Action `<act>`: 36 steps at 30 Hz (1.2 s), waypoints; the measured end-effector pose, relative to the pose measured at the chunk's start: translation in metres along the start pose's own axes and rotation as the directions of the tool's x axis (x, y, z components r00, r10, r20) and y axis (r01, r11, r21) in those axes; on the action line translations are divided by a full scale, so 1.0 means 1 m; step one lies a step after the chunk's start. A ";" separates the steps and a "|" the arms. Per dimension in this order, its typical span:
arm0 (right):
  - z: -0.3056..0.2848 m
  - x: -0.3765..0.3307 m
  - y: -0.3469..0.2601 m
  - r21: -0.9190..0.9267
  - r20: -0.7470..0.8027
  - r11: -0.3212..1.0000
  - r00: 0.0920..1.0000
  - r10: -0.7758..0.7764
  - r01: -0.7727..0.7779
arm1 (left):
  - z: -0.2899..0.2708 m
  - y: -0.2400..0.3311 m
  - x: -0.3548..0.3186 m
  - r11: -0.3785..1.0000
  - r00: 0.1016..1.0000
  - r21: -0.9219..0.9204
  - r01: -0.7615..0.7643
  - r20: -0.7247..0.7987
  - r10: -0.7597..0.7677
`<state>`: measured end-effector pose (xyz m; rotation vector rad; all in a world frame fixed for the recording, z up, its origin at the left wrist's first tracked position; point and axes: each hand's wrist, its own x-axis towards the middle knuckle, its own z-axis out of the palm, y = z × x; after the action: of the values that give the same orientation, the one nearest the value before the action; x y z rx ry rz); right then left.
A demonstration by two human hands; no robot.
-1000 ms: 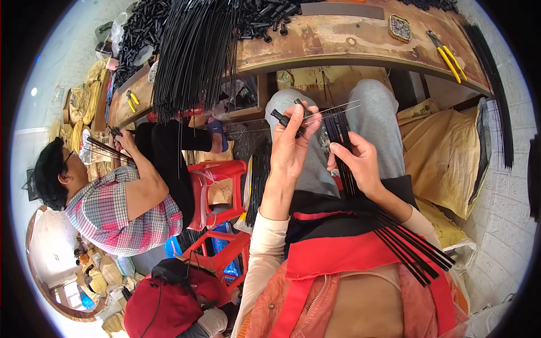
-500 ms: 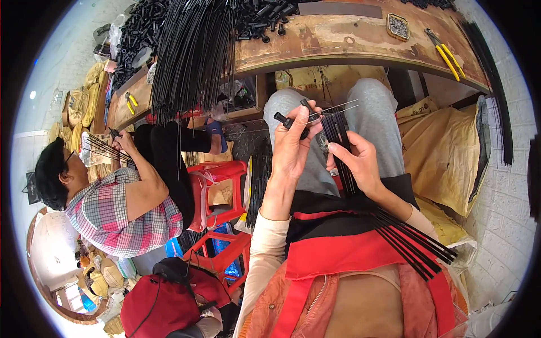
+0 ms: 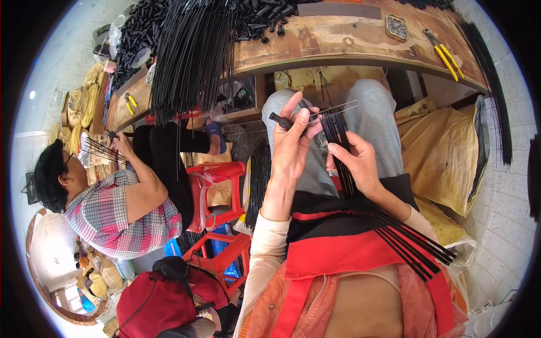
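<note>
My left hand (image 3: pixel 291 141) is closed on a black flanged plastic tube (image 3: pixel 280 120), thumb across it and index finger lifted. A second dark piece shows between its fingers. Two thin metal wires (image 3: pixel 345 106) stick out to the right from its fingertips, over the tops of several slim black rods (image 3: pixel 337 130). My right hand (image 3: pixel 360 160) pinches those rods between thumb and fingers, holding them upright in a fan between my knees. Their lower ends (image 3: pixel 414 245) spread across my red and black apron (image 3: pixel 338 253) to the right. The fingertips of both hands almost meet.
Ahead stands a wooden bench (image 3: pixel 332 42) with yellow-handled pliers (image 3: pixel 445 55), a small tray (image 3: pixel 397 27), heaped black tubes (image 3: pixel 141 39) and a hanging rod bundle (image 3: pixel 194 62). Left, another person (image 3: pixel 124 191) holds similar rods near red stools (image 3: pixel 217 194). Sacks (image 3: pixel 442 149) lie right.
My left index finger has lifted and straightened, and the black tube has turned and shifted slightly left in that hand. My right hand stays on the rods.
</note>
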<state>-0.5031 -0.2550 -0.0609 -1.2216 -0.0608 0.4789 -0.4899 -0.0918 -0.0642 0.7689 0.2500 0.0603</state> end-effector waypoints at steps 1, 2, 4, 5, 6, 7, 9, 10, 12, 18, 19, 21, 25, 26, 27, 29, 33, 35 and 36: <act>0.000 0.000 0.000 0.006 0.004 1.000 1.000 -0.003 0.003 | 0.002 0.001 0.000 1.000 1.000 -0.007 0.013 0.004 -0.013; 0.000 -0.001 0.000 0.005 0.004 1.000 1.000 -0.003 0.003 | 0.002 0.001 -0.001 1.000 1.000 -0.007 0.013 0.004 -0.013; 0.000 -0.001 0.000 0.012 0.006 1.000 1.000 -0.008 0.008 | 0.001 0.000 -0.001 1.000 0.999 -0.005 0.027 -0.020 -0.027; 0.000 -0.001 0.000 0.012 0.007 1.000 1.000 -0.009 0.009 | 0.002 0.000 -0.002 1.000 0.999 -0.005 0.027 -0.020 -0.027; -0.001 -0.001 0.000 0.013 0.007 1.000 1.000 -0.004 0.004 | 0.005 0.000 -0.002 1.000 0.999 -0.013 0.018 -0.031 -0.018; -0.001 -0.002 0.000 0.014 0.006 1.000 1.000 0.001 -0.001 | 0.006 0.000 -0.003 1.000 0.999 -0.020 0.009 -0.043 -0.010; 0.000 -0.002 -0.001 0.015 0.008 1.000 1.000 -0.003 0.003 | 0.001 -0.001 -0.002 1.000 0.999 -0.010 0.021 -0.036 -0.021; 0.000 -0.002 -0.001 0.018 0.009 1.000 1.000 -0.009 0.008 | 0.001 -0.001 -0.001 0.999 0.999 0.002 0.032 -0.028 -0.032; -0.001 -0.001 -0.001 0.013 0.012 1.000 1.000 -0.004 0.004 | 0.002 -0.001 -0.001 0.999 0.999 0.002 0.035 -0.032 -0.034; 0.001 -0.001 -0.002 0.017 0.020 1.000 1.000 -0.005 0.005 | 0.006 0.001 -0.004 0.999 0.999 0.029 0.022 -0.044 -0.021; 0.001 -0.001 -0.003 0.017 0.021 1.000 1.000 -0.006 0.005 | 0.007 0.002 -0.004 0.999 0.999 0.034 0.019 -0.044 -0.017; 0.002 0.000 -0.004 0.009 0.019 1.000 1.000 -0.004 0.004 | 0.006 0.003 -0.004 0.999 0.999 0.040 0.021 -0.046 -0.019; 0.002 0.002 -0.004 0.011 0.018 1.000 1.000 0.007 -0.007 | 0.007 0.006 -0.002 0.999 0.998 0.038 0.027 -0.050 -0.025; 0.003 0.003 -0.004 0.011 0.018 1.000 1.000 0.007 -0.008 | 0.007 0.006 -0.002 0.999 0.998 0.038 0.027 -0.051 -0.025; 0.004 0.003 -0.005 0.015 0.014 1.000 1.000 0.003 -0.003 | 0.006 0.007 -0.001 0.999 0.999 0.042 0.030 -0.046 -0.028; 0.005 0.004 -0.004 0.019 0.012 1.000 1.000 -0.001 0.001 | 0.003 0.007 -0.001 0.998 0.999 0.047 0.032 -0.043 -0.030; 0.006 0.004 -0.001 -0.031 0.012 0.999 0.999 -0.029 0.030 | 0.001 0.007 -0.001 0.998 0.999 0.062 0.025 -0.040 -0.023; 0.006 0.003 -0.002 -0.045 0.011 0.998 0.999 -0.034 0.035 | 0.002 0.009 -0.002 0.997 1.000 0.076 0.014 -0.022 -0.013; 0.006 0.003 -0.003 -0.045 0.012 0.998 0.999 -0.032 0.032 | 0.003 0.010 -0.003 0.996 0.999 0.082 0.020 -0.027 -0.018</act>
<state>-0.5015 -0.2492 -0.0563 -1.2602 -0.1010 0.4589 -0.4922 -0.0868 -0.0546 0.8482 0.2856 0.0424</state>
